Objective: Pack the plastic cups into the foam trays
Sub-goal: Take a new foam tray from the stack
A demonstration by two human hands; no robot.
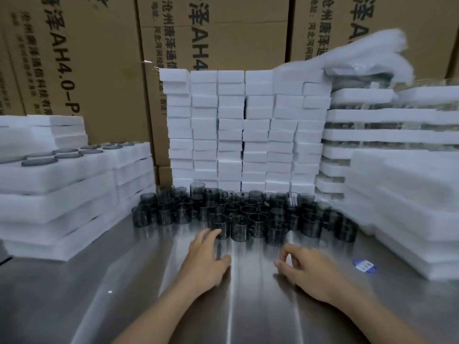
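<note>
While both hands sit low over the steel surface (124, 281), the smoky plastic cups (248, 209) stand in a dense cluster at the back centre, handles pointing every way.

Left hand (206, 261): grip spread, fingers straight, fingertips at the front cup (221, 228) on the cluster's near edge; blur hides whether they touch it.

Right hand (310, 271): grip loosely curled, with a gap between thumb and forefinger, short of the cups' near edge.

Edges: the left stack of foam trays (57, 189) closes in on the cluster's left side, and its top tray (74, 160) shows dark round tops in its pockets. A wall of foam blocks (248, 130) backs the cups. The right stack of foam sheets (402, 202) stands just beside the rightmost cups.

Open room: bare steel runs from the cluster's near edge toward the camera, between and around both forearms. A blue label (364, 265) lies on it near the right stack's lower edge. Cardboard boxes (87, 58) stand behind everything.
</note>
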